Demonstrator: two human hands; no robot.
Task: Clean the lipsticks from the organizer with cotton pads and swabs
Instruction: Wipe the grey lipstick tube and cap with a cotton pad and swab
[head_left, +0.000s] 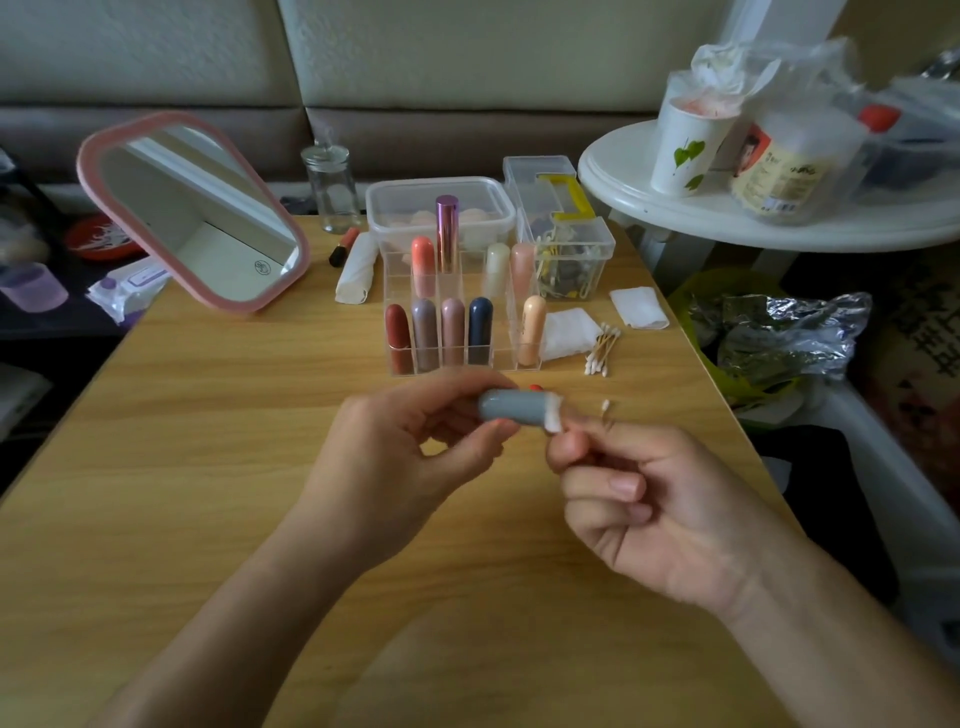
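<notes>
a: how will that small grey capsule-shaped plastic lipstick tube (511, 406) handle?
b: light, stiff and smooth, i'd judge, so rather slippery. best taken round the barrel, leaving the end free for wiping. it lies sideways at the centre of the frame, held above the pale wooden table (208, 467)
a: and the left hand (400, 457)?
b: fingers and thumb curled round the tube's left part, a firm grip on the barrel
a: the right hand (665, 499)?
b: closed too. thumb and forefinger pinch a small white cotton piece (554, 415) against the tube's right end, the other fingers folded in. a thin cotton swab (605, 405) shows just above that hand; whether it is held or lies on the table behind, i cannot tell
a: the cotton?
b: soft and limp, i'd say, so it needs fingertips behind it
a: the other lipsticks?
b: upright in the clear acrylic compartment organizer (504, 338), upper centre, with white square cotton pads (569, 332) and a loose heap of swabs (600, 351) just right of it
</notes>
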